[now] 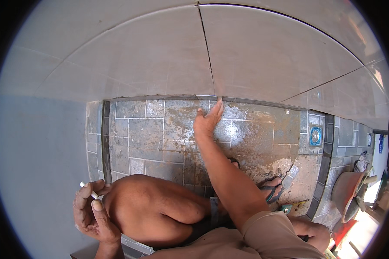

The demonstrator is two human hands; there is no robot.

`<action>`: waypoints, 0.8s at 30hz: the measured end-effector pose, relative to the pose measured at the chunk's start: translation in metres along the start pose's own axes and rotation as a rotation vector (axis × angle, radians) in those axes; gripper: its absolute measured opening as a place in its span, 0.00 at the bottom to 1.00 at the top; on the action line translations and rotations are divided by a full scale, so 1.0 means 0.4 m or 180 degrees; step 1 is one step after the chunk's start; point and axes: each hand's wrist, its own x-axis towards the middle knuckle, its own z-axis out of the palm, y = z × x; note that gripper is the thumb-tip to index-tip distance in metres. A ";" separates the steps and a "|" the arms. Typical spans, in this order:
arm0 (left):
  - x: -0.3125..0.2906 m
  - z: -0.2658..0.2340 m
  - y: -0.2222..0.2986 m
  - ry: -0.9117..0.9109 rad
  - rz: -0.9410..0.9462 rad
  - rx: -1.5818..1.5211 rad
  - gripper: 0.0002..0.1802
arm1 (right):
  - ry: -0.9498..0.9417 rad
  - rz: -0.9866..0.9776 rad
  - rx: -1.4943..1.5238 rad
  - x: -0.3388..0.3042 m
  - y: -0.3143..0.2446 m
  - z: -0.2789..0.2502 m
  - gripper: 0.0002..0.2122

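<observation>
My left hand [90, 218] is raised at the lower left beside my bent knee, with a short white cigarette [90, 190] between its fingers. My right arm stretches forward, and my right hand [207, 123] reaches the foot of the wall. Its fingers are extended, and the fingertips touch the joint where a large light wall tile [255, 56] meets the floor, just right of the dark vertical gap between two tiles. Beneath the hand, the grey patterned floor tiles [147, 134] are wet and smeared with brown mud. No tool shows in my right hand.
Low dark curbs [106, 142] edge the floor, left and right. A blue-rimmed floor drain [315, 136] lies at the right. Near my sandaled foot [272, 190] is a flat grey strip [289, 176]. A reddish basin [346, 192] stands farther right; a smooth bluish wall [39, 164] rises left.
</observation>
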 end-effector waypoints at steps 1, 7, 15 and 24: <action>0.000 -0.002 -0.002 -0.0001 0.0000 -0.0001 0.19 | 0.0061 0.0040 -0.0154 -0.004 -0.005 0.009 0.43; -0.003 -0.009 -0.004 -0.0039 0.0048 0.0000 0.20 | -0.0038 0.0313 0.0334 -0.010 -0.028 0.046 0.44; -0.002 -0.004 0.003 0.0013 0.0075 -0.0087 0.20 | -0.0035 0.0183 -0.0135 -0.043 -0.065 0.081 0.44; -0.002 0.001 0.014 0.0057 0.0032 0.0011 0.20 | -0.0362 0.0547 0.0223 -0.067 -0.118 0.151 0.42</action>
